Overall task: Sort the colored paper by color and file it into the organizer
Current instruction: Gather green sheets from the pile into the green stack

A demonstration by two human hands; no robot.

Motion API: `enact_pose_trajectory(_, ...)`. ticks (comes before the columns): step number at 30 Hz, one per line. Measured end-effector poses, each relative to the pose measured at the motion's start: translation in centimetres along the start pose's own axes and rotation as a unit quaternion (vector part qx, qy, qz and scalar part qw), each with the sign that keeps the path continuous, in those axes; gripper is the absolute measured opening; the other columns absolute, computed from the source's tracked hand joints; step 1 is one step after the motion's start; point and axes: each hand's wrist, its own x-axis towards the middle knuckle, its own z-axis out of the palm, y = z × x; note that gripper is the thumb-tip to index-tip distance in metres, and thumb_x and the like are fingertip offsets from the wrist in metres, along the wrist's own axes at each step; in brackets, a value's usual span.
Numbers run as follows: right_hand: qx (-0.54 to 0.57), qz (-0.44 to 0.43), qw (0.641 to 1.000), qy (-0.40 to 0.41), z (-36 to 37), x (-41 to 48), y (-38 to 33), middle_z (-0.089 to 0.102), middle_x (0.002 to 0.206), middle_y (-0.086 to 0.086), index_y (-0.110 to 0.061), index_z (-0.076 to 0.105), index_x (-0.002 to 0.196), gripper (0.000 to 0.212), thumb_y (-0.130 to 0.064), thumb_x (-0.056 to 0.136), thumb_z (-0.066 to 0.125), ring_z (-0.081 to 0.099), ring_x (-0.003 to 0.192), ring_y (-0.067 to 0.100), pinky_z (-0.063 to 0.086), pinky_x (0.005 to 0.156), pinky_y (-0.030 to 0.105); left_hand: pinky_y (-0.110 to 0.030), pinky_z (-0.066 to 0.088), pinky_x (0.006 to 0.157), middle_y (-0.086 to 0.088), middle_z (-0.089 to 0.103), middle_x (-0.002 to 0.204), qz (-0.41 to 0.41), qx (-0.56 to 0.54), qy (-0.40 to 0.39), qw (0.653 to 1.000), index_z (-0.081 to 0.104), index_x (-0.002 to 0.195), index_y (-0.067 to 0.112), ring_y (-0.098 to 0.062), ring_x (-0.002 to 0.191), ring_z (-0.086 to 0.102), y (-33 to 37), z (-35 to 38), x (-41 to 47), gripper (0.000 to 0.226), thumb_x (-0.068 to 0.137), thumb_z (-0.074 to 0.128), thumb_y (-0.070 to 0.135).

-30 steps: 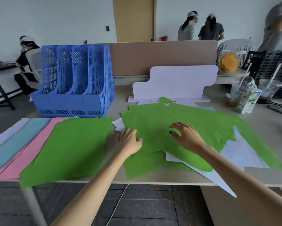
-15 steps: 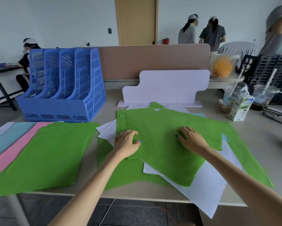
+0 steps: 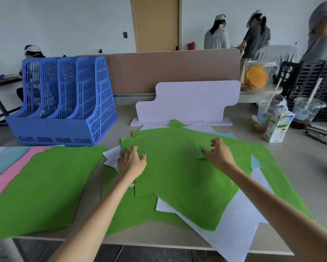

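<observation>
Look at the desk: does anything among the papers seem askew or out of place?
Yes. The pile under the left hand and right hand is a jumble: green sheets lie at crossed angles, white sheets and a light blue sheet poke out between them, and white sheets overhang the front edge of the table.

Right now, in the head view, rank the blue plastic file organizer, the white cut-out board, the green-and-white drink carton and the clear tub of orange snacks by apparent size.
1. Blue plastic file organizer
2. White cut-out board
3. Green-and-white drink carton and clear tub of orange snacks: look alike, tub farther back; unranked.
</observation>
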Motion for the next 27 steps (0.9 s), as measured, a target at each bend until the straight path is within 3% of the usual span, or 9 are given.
enact_pose_trajectory(4, 0.078, 0.073, 0.992, -0.065, -0.6, 1.1, -1.0, 0.064, 0.114, 0.016, 0.001, 0.057, 0.122, 0.048, -0.019, 0.082, 0.073, 0.06, 0.089, 0.023, 0.046, 0.077, 0.027, -0.04, 0.034, 0.106, 0.001, 0.042, 0.146, 0.051, 0.004, -0.05, 0.997, 0.041, 0.14, 0.017, -0.023, 0.134, 0.035, -0.2, 0.1, 0.3, 0.047, 0.096, 0.048, 0.031)
enact_pose_trajectory(7, 0.103, 0.08, 0.991, -0.025, -0.1, 1.1, -1.3, 0.061, 0.121, 0.016, 0.002, 0.057, 0.123, 0.048, -0.01, 0.08, 0.073, 0.058, 0.098, 0.024, 0.044, 0.085, 0.027, -0.041, 0.047, 0.094, -0.004, 0.05, 0.138, 0.028, -0.032, -0.035, 0.998, 0.046, 0.135, 0.017, -0.024, 0.121, 0.047, -0.3, -0.1, 0.8, 0.045, 0.092, 0.055, 0.027)
enact_pose_trajectory(9, 0.225, 0.151, 0.962, 0.023, 0.1, 1.5, -1.4, 0.06, 0.121, 0.016, 0.003, 0.053, 0.125, 0.056, -0.005, 0.075, 0.076, 0.06, 0.088, 0.022, 0.049, 0.085, 0.031, -0.041, 0.051, 0.085, -0.002, 0.052, 0.135, 0.027, -0.041, -0.027, 0.998, 0.048, 0.132, 0.019, -0.023, 0.115, 0.052, -0.6, 0.0, 1.2, 0.044, 0.09, 0.059, 0.025)
enact_pose_trajectory(11, 0.369, 0.219, 0.902, 0.055, 0.1, 2.2, -1.3, 0.06, 0.118, 0.015, 0.003, 0.052, 0.123, 0.059, -0.005, 0.071, 0.08, 0.062, 0.078, 0.019, 0.054, 0.087, 0.034, -0.041, 0.052, 0.085, 0.002, 0.054, 0.133, 0.044, -0.036, -0.015, 0.998, 0.05, 0.13, 0.02, -0.02, 0.118, 0.049, -0.9, 0.1, 1.5, 0.044, 0.089, 0.062, 0.024)
enact_pose_trajectory(14, 0.396, 0.264, 0.879, 0.013, 0.6, 2.3, -1.4, 0.065, 0.109, 0.016, 0.005, 0.058, 0.113, 0.055, -0.01, 0.066, 0.084, 0.067, 0.081, 0.026, 0.057, 0.083, 0.043, -0.039, 0.053, 0.084, 0.004, 0.057, 0.128, 0.058, -0.038, 0.011, 0.998, 0.054, 0.127, 0.02, -0.018, 0.118, 0.048, -1.1, 0.4, 1.7, 0.04, 0.088, 0.063, 0.022)
enact_pose_trajectory(18, 0.309, 0.257, 0.913, -0.064, 1.2, 0.8, -2.1, 0.067, 0.091, 0.019, 0.004, 0.063, 0.093, 0.039, -0.006, 0.063, 0.085, 0.067, 0.085, 0.033, 0.057, 0.08, 0.047, -0.034, 0.052, 0.083, 0.007, 0.058, 0.128, 0.071, -0.065, -0.008, 0.995, 0.054, 0.126, 0.024, -0.013, 0.115, 0.05, -1.1, 0.6, 1.7, 0.039, 0.088, 0.063, 0.018)
enact_pose_trajectory(21, 0.283, 0.207, 0.935, -0.05, 1.0, 0.3, -2.2, 0.063, 0.084, 0.012, -0.006, 0.056, 0.077, 0.026, 0.001, 0.07, 0.079, 0.063, 0.086, 0.031, 0.055, 0.082, 0.045, -0.031, 0.045, 0.092, 0.002, 0.052, 0.134, 0.063, -0.116, -0.028, 0.991, 0.051, 0.13, 0.021, -0.016, 0.123, 0.045, -0.9, 0.3, 1.6, 0.044, 0.088, 0.064, 0.017)
enact_pose_trajectory(24, 0.361, 0.19, 0.913, -0.018, 0.9, 0.0, -1.9, 0.067, 0.101, 0.017, 0.002, 0.064, 0.099, 0.034, 0.005, 0.069, 0.078, 0.065, 0.092, 0.033, 0.054, 0.085, 0.049, -0.03, 0.036, 0.095, -0.006, 0.046, 0.137, 0.006, -0.213, 0.004, 0.977, 0.047, 0.131, 0.015, -0.021, 0.129, 0.038, -0.6, -0.3, 1.4, 0.05, 0.085, 0.068, 0.018)
enact_pose_trajectory(27, 0.435, 0.184, 0.881, 0.016, 0.5, -0.9, -1.8, 0.067, 0.105, 0.019, 0.004, 0.064, 0.108, 0.042, 0.006, 0.069, 0.077, 0.066, 0.092, 0.033, 0.054, 0.085, 0.049, -0.029, 0.041, 0.088, -0.008, 0.053, 0.126, -0.061, -0.302, 0.022, 0.951, 0.046, 0.127, 0.009, -0.02, 0.109, 0.05, 0.3, -1.6, 0.7, 0.055, 0.081, 0.074, 0.022)
